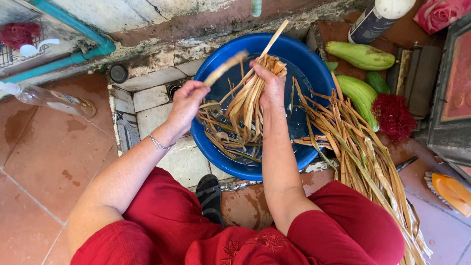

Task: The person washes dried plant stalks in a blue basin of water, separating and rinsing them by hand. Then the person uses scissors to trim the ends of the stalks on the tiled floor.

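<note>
Tan leaf strips point(244, 105) hang over the blue basin point(314, 64) at frame centre: keep your right hand point(271, 87) fingers closed round the bunch while your left hand point(189, 98) fingers pinch one strip.

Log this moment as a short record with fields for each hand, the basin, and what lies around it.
Left hand: grips one pale strip, lifted over the basin
Right hand: clasps a bundle of dried leaf strips hanging into the basin
Basin: blue, round, water and loose strips inside
Right of basin: pile of long dried strips, green gourds, red scrubber
Left of basin: clear plastic bottle lying on the tiled floor
Near the right edge: orange brush
</note>
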Available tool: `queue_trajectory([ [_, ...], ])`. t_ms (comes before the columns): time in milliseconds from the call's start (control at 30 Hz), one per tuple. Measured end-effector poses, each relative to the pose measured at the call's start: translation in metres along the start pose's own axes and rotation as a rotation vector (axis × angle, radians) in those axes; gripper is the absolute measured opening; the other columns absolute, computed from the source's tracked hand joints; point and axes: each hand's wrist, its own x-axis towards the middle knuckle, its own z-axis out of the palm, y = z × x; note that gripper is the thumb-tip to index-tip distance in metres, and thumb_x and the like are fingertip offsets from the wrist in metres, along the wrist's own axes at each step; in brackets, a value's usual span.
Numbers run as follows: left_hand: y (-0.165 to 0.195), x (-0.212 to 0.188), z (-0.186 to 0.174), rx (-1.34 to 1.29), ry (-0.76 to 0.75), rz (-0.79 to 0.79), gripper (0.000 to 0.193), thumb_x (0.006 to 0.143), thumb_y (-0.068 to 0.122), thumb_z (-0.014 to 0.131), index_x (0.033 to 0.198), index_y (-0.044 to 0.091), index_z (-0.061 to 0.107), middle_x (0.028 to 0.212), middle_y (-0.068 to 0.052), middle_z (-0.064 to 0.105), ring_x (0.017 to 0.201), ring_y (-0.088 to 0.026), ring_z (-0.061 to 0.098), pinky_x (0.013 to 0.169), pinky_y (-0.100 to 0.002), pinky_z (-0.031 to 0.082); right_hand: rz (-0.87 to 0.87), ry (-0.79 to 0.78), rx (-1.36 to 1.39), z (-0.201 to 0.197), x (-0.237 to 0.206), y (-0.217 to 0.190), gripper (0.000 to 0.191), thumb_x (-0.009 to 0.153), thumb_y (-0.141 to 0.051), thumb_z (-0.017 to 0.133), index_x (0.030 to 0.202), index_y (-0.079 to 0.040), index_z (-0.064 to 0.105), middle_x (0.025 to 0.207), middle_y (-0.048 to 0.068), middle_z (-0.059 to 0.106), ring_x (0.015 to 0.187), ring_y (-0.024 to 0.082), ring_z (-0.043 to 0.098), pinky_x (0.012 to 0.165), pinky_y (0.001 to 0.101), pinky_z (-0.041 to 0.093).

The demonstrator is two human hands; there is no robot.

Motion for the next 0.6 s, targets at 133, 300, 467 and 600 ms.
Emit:
queue_trajectory([
  [133,0.004,0.01,-0.003,-0.164,0.095,0.05,0.013,0.103,0.013,0.061,0.113,0.01,0.068,0.093,-0.003,0.066,0.084,-0.01,0.061,0.078,-0.025,0.054,0.052,-0.054,-0.079,0.016,-0.009,0.012,0.028,0.079,0.006,0.076,0.106,0.006,0.07,0.09,0.017,0.075,0.069,0.022,0.074,0.055,0.0345,0.062],
  [300,-0.003,0.012,0.015,-0.001,0.061,0.115,0.019,0.1,0.012,0.063,0.117,0.006,0.069,0.096,0.0,0.07,0.084,-0.007,0.062,0.076,-0.023,0.054,0.156,-0.21,-0.065,0.035,-0.019,0.036,0.027,0.081,0.006,0.077,0.106,0.007,0.07,0.087,0.017,0.075,0.064,0.023,0.072,0.056,0.0339,0.061],
  [467,-0.01,0.012,0.018,0.182,0.029,0.19,0.022,0.101,0.012,0.063,0.12,0.005,0.071,0.095,0.002,0.073,0.083,-0.004,0.063,0.074,-0.022,0.053,0.209,-0.227,-0.003,0.039,-0.022,0.047,0.023,0.083,0.006,0.076,0.105,0.008,0.07,0.091,0.018,0.075,0.069,0.023,0.074,0.061,0.0343,0.063],
  [600,-0.013,0.014,0.011,0.359,0.085,0.396,0.018,0.099,0.01,0.065,0.115,0.005,0.071,0.095,-0.001,0.072,0.083,-0.007,0.066,0.074,-0.025,0.055,0.209,-0.25,0.0,0.034,-0.019,0.039,0.032,0.083,0.005,0.074,0.115,0.008,0.069,0.1,0.019,0.076,0.068,0.02,0.072,0.058,0.0314,0.06],
])
